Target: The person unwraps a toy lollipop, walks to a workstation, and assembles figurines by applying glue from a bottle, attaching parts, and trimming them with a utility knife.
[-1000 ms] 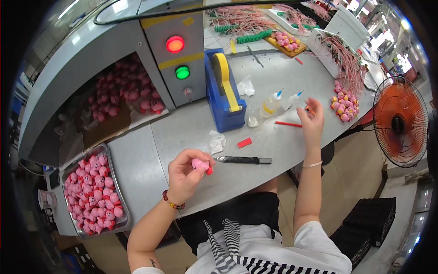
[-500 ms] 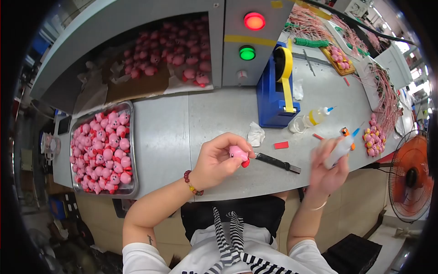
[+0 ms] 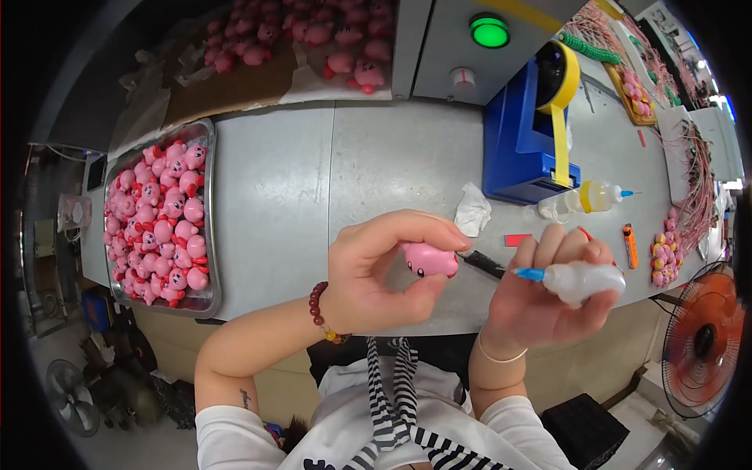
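Observation:
Between the thumb and fingers of my left hand is a small round pink figurine with dark eyes and a red part at its right end. My right hand is closed around a white squeeze bottle. Its blue tip points left toward the figurine, with a gap between them. Behind and between the hands, a black-handled tool lies on the table, partly covered by my right hand. A small red piece and a crumpled white tissue lie just beyond.
A metal tray heaped with pink figurines stands left. More figurines lie inside the grey machine. A blue tape dispenser, a yellow-banded bottle, an orange cutter and an orange fan are on the right.
The squeeze bottle has swung over, its blue tip turning from up-right to left, and my right hand has come nearer the figurine. The camera view has shifted closer to the table.

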{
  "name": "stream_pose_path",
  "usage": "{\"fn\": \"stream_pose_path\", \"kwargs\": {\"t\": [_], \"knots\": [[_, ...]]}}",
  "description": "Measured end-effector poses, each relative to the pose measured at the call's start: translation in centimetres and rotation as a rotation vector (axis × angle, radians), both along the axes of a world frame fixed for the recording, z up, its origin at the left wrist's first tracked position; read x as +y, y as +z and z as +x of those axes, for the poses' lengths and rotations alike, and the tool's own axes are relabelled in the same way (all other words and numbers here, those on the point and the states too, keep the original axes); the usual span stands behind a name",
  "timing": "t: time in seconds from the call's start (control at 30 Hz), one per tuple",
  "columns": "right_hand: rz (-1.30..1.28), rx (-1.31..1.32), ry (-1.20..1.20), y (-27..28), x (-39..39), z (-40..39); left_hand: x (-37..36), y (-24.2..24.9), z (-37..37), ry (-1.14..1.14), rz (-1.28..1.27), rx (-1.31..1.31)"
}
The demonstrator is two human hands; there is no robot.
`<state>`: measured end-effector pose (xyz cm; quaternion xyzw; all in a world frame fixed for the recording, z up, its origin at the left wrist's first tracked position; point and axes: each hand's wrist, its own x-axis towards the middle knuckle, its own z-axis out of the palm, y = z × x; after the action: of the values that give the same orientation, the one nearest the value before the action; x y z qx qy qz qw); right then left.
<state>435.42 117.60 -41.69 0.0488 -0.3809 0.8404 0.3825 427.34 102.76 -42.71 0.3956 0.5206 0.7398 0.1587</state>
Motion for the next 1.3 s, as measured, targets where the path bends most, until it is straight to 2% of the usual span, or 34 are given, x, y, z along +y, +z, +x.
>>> {"fn": "stream_pose_path", "kwargs": {"t": [0.07,0.1,0.2,0.3,0.53,0.6,1.3], "knots": [[0.227,-0.035,-0.12,-0.3,-0.2,0.2,-0.1,0.1,-0.1,0.032,0.007,0.067],[0.234,-0.06,-0.197,-0.5,-0.5,0.1,0.0,0.0,-0.1,0.032,0.002,0.052],[0.341,-0.06,-0.189,-0.6,-0.7,0.1,-0.1,-0.1,-0.3,0.054,-0.002,0.053],[0.272,-0.185,-0.128,-0.6,-1.0,1.1,-0.2,-0.2,-0.4,0.042,-0.011,0.094],[0.287,-0.211,-0.101,-0.9,-0.9,0.8,-0.1,-0.1,-0.2,0.05,0.003,0.101],[0.371,-0.134,-0.248,-1.2,-1.2,-0.1,-0.2,-0.2,-0.1,0.05,0.007,0.08],[0.474,-0.154,-0.274,-1.4,-1.4,0.3,0.0,-0.4,0.1,0.075,0.037,-0.003]]}}
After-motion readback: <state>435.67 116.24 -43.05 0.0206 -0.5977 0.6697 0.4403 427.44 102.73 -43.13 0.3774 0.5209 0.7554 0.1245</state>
